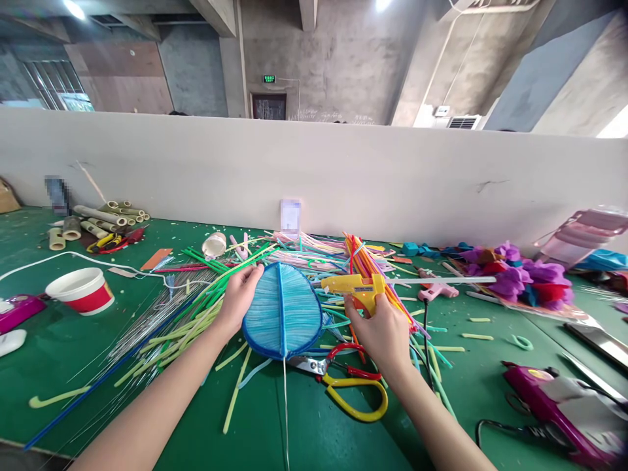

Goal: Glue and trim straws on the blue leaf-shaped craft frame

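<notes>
My left hand (239, 296) grips the left edge of a blue leaf-shaped piece (282, 313) made of light blue strands in a darker blue rim, with a thin wire stem running down from it. My right hand (380, 332) is closed round the handle of a yellow glue gun (356, 286). Its nozzle points left toward the leaf's upper right edge, and a white glue stick juts out of its back to the right. The leaf is held just above the green table (304, 432).
Red-and-yellow-handled scissors (343, 383) lie below the leaf. Piles of coloured strips (206, 288) and thin wires cover the middle. A red-and-white cup (81, 290) stands at the left, purple and red flowers (520, 278) at the right, a pink device (554, 402) near right. A white partition wall runs behind.
</notes>
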`<state>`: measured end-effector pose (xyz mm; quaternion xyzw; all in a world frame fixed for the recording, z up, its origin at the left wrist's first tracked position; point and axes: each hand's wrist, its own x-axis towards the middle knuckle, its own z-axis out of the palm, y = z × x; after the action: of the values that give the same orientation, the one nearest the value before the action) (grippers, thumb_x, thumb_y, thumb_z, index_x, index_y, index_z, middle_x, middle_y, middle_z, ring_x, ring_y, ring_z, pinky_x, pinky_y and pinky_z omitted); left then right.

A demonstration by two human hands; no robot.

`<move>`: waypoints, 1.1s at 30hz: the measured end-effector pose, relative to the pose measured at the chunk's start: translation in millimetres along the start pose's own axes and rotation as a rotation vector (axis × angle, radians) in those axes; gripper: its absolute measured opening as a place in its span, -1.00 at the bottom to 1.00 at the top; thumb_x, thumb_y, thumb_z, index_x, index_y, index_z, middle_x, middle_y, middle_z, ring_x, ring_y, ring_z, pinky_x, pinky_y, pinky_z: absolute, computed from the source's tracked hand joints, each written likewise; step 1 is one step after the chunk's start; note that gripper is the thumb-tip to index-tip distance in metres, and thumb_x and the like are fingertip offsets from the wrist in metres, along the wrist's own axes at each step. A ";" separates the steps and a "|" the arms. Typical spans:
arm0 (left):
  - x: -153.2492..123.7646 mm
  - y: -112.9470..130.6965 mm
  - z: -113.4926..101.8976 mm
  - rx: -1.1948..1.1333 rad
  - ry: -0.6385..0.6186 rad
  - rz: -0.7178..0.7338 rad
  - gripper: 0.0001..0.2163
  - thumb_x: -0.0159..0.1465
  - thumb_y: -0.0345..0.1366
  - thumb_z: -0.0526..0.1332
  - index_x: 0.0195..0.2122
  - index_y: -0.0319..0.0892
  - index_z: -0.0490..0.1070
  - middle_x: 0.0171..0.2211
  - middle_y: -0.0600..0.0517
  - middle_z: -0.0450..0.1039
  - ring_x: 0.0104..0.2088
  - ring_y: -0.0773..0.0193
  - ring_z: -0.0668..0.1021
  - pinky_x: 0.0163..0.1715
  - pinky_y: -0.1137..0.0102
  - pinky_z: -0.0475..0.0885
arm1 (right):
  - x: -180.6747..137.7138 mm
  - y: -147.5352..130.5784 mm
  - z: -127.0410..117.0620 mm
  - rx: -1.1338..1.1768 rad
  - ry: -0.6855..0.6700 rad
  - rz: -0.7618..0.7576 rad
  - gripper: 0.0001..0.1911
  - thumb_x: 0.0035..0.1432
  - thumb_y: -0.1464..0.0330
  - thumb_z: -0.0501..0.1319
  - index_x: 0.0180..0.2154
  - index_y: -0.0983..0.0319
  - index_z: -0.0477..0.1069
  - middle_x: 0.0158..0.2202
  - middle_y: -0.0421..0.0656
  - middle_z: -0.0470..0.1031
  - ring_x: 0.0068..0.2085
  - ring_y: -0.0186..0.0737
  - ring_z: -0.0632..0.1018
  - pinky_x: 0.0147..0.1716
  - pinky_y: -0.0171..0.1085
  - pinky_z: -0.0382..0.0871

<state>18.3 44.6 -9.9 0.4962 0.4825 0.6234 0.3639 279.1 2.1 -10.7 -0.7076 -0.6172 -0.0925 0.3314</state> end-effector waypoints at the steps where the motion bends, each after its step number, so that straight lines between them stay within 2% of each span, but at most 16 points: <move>1: 0.1 -0.3 0.2 0.003 -0.001 0.001 -0.72 0.20 -0.06 0.28 -0.49 -0.17 0.43 -0.51 0.11 0.37 -0.46 0.30 0.34 -0.44 0.42 0.19 | 0.1 -0.6 -0.7 0.001 0.006 0.007 -0.54 0.18 -0.04 0.12 -0.28 0.24 0.39 -0.55 -0.12 0.47 -0.50 -0.11 0.51 -0.54 -0.27 0.16; 5: 0.4 -3.2 0.2 0.006 -0.006 -0.007 -0.70 0.19 -0.02 0.28 -0.46 -0.17 0.47 -0.49 0.11 0.39 -0.44 0.29 0.36 -0.41 0.42 0.21 | 0.3 -0.4 -0.5 0.007 0.009 0.005 -0.52 0.16 -0.06 0.13 -0.25 0.25 0.40 -0.54 -0.11 0.49 -0.49 -0.08 0.52 -0.55 -0.27 0.17; 13: 0.9 -6.6 -0.3 0.009 -0.015 -0.021 -0.66 0.18 0.03 0.28 -0.45 -0.18 0.47 -0.53 0.13 0.37 -0.46 0.30 0.35 -0.42 0.43 0.20 | 0.2 8.4 7.7 0.040 -0.010 -0.064 -0.70 0.18 0.12 0.09 -0.27 0.21 0.36 -0.53 -0.11 0.51 -0.50 -0.08 0.52 -0.55 -0.26 0.20; 19: 1.5 -7.4 -0.2 -0.002 -0.013 -0.015 -0.68 0.18 0.02 0.28 -0.44 -0.17 0.49 -0.49 0.12 0.40 -0.45 0.29 0.36 -0.41 0.42 0.19 | 0.4 10.5 7.5 0.036 -0.033 -0.091 -0.69 0.20 0.15 0.07 -0.22 0.25 0.38 -0.51 -0.09 0.52 -0.49 -0.06 0.54 -0.53 -0.25 0.22; 33: 3.3 -6.1 -1.7 -0.016 0.016 -0.025 -0.73 0.16 -0.04 0.30 -0.44 -0.17 0.52 -0.49 0.10 0.44 -0.48 0.29 0.37 -0.44 0.42 0.19 | 0.5 10.0 7.3 0.045 -0.021 -0.103 -0.71 0.20 0.16 0.04 -0.27 0.23 0.37 -0.53 -0.10 0.50 -0.52 -0.08 0.51 -0.54 -0.26 0.18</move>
<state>15.7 48.9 -15.0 0.4821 0.4867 0.6266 0.3717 286.6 6.6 -19.6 -0.6683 -0.6580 -0.0882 0.3355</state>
